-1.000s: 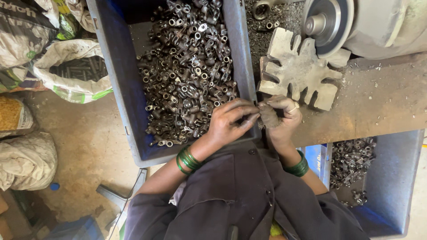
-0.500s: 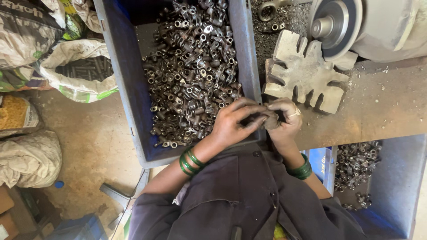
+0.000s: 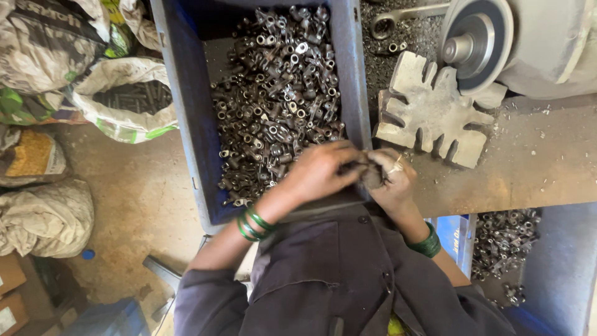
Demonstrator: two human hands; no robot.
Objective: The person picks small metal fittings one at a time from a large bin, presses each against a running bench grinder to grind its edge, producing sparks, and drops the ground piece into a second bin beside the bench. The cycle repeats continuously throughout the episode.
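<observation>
My left hand point(image 3: 320, 169) and my right hand point(image 3: 393, 180) meet over the near right corner of a blue bin point(image 3: 183, 93). Together they grip a small dark metal part point(image 3: 368, 174) between the fingers. The bin is heaped with several small grey metal fittings point(image 3: 277, 99). Green bangles ring both wrists. A slotted, star-like metal plate point(image 3: 429, 115) lies on the workbench point(image 3: 535, 162) just beyond my right hand.
A grinder wheel with a round hub point(image 3: 476, 43) sits at the top right. A second blue bin point(image 3: 553, 267) with more fittings stands at the lower right. Filled sacks point(image 3: 43, 214) and an open bag point(image 3: 127, 102) crowd the dirt floor on the left.
The view has shifted slightly. Both hands stay joined at the bin's corner, with the fingers working around the small part.
</observation>
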